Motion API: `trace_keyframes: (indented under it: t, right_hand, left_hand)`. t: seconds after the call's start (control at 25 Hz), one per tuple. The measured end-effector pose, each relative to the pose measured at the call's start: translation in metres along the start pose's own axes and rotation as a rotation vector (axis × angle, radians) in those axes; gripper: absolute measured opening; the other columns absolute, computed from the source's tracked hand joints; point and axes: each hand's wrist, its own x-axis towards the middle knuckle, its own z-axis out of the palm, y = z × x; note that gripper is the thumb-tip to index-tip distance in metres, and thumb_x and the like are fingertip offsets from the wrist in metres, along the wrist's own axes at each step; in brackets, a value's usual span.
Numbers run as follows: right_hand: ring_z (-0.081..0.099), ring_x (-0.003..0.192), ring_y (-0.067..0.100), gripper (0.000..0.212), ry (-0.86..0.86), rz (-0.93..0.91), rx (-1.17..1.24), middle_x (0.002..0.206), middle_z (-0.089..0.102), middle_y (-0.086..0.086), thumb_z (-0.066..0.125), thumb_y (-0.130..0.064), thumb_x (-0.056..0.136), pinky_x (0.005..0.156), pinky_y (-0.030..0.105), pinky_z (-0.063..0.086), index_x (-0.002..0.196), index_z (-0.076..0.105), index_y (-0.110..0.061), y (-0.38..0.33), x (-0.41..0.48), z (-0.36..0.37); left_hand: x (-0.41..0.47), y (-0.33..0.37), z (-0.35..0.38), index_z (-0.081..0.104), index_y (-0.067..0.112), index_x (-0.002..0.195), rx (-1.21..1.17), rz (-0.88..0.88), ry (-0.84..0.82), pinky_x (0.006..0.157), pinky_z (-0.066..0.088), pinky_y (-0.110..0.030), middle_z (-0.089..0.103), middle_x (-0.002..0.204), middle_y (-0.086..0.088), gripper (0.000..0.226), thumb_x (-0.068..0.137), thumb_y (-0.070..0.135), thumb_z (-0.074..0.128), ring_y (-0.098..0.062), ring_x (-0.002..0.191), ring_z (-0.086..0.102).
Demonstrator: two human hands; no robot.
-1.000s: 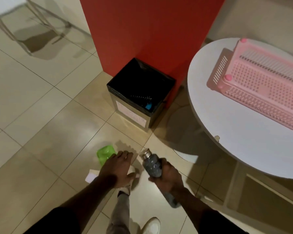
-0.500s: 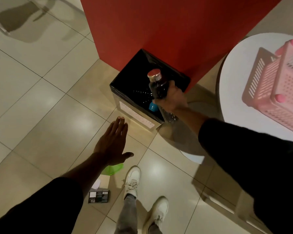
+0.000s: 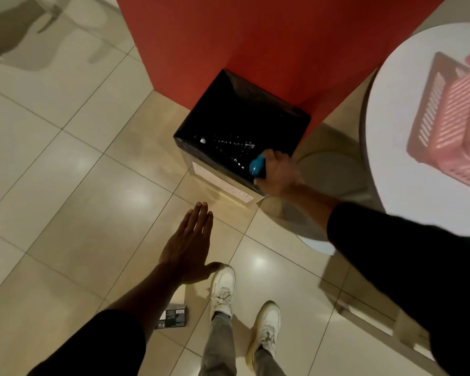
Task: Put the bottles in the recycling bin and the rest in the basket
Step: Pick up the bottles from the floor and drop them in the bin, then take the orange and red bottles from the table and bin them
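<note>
- At the near right corner of the recycling bin [image 3: 239, 126], the right hand [image 3: 278, 173] reaches in, fingers curled beside something blue [image 3: 256, 166]; whether it grips anything, I cannot tell.
- Left hand [image 3: 190, 245] hovers flat and released, nearer the dark card [image 3: 173, 317] lying on the floor behind it.
- Pink basket [image 3: 451, 120] sits on the bench [image 3: 391, 118], off to the right.

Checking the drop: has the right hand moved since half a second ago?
Yes. The right hand has dropped from above the recycling bin to its near right corner.
</note>
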Motion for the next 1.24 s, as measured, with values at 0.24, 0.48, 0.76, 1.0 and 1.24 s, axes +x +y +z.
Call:
trace_keyframes:
  t: [0.24,0.48,0.76,1.0,1.24]
  right_hand:
    - [0.038,0.144,0.034,0.098,-0.111,0.008,0.023,0.159,0.039,0.014,0.064,-0.065,0.089,0.120,0.044,0.032,0.160,0.026,-0.009,0.025,-0.154,0.036]
    - [0.033,0.153,0.036,0.102,-0.058,0.121,0.113,0.164,0.036,0.018,0.044,-0.078,0.090,0.127,0.048,0.024,0.159,0.030,-0.004,0.041,-0.272,0.040]
    - [0.024,0.157,0.036,0.107,0.008,0.342,0.197,0.168,0.028,0.019,0.036,-0.081,0.092,0.128,0.046,0.017,0.162,0.024,-0.001,0.070,-0.415,0.037]
    - [0.013,0.160,0.033,0.113,0.160,0.608,0.305,0.172,0.013,0.017,0.030,-0.088,0.091,0.130,0.044,0.009,0.164,0.014,-0.003,0.091,-0.547,0.061]
    - [-0.005,0.162,0.028,0.112,0.252,0.794,0.436,0.174,-0.005,0.012,0.029,-0.086,0.091,0.126,0.036,-0.010,0.166,-0.001,-0.008,0.117,-0.680,0.099]
  left_hand:
    - [-0.009,0.035,-0.027,0.008,-0.002,0.164,0.022,0.116,-0.009,0.131,0.019,-0.054,-0.003,0.173,-0.026,0.131,0.077,0.094,0.030,-0.043,0.161,0.000]
    - [-0.026,0.090,-0.060,0.025,-0.004,0.162,0.073,0.336,0.012,0.130,0.012,-0.049,0.014,0.172,-0.027,0.127,0.081,0.093,0.043,-0.043,0.161,0.012]
    - [-0.068,0.201,-0.095,-0.001,0.004,0.166,0.204,0.534,-0.131,0.133,0.001,-0.046,-0.021,0.172,-0.018,0.128,0.080,0.089,0.040,-0.033,0.161,-0.019]
    - [-0.127,0.309,-0.091,-0.015,0.008,0.165,0.252,0.740,-0.201,0.132,-0.011,-0.040,-0.032,0.170,-0.012,0.134,0.078,0.090,0.046,-0.028,0.157,-0.031]
    - [-0.173,0.428,-0.052,0.006,0.005,0.167,0.376,0.907,-0.147,0.125,-0.021,-0.037,-0.014,0.174,-0.016,0.133,0.076,0.097,0.037,-0.037,0.163,-0.007]
